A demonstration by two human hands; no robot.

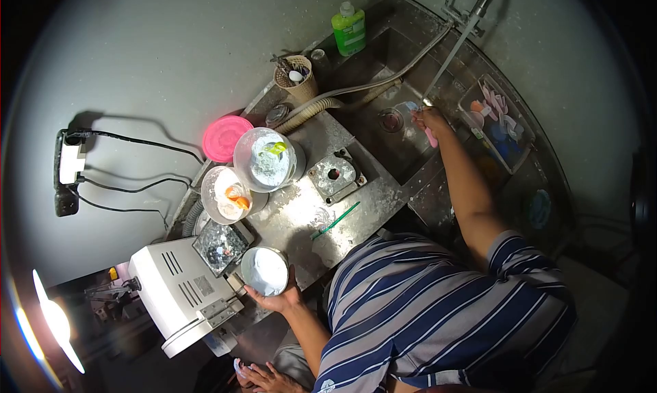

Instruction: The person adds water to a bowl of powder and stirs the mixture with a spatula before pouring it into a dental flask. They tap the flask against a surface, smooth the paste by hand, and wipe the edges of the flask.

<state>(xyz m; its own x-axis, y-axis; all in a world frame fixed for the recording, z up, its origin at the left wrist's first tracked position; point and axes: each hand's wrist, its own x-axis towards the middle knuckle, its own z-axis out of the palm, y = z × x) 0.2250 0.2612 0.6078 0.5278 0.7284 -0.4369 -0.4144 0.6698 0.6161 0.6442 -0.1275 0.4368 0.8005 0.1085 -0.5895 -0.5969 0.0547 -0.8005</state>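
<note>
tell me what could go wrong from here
Only the left hand appears to support the bowl, so it might tip. With the tap running over the right hand, the pink-handled tool it holds could turn slippery. The green stick lies near the striped shirt, which might brush it off the counter.

My bowl (pixel 245 277) is whitish, pale blue inside; my handle (pixel 430 137) is pink. My shirt (pixel 438 304) wears navy, grey and white stripes. Bottle (pixel 350 34) and stick (pixel 335 221) are green, the lid (pixel 222 138) bright pink.
</note>
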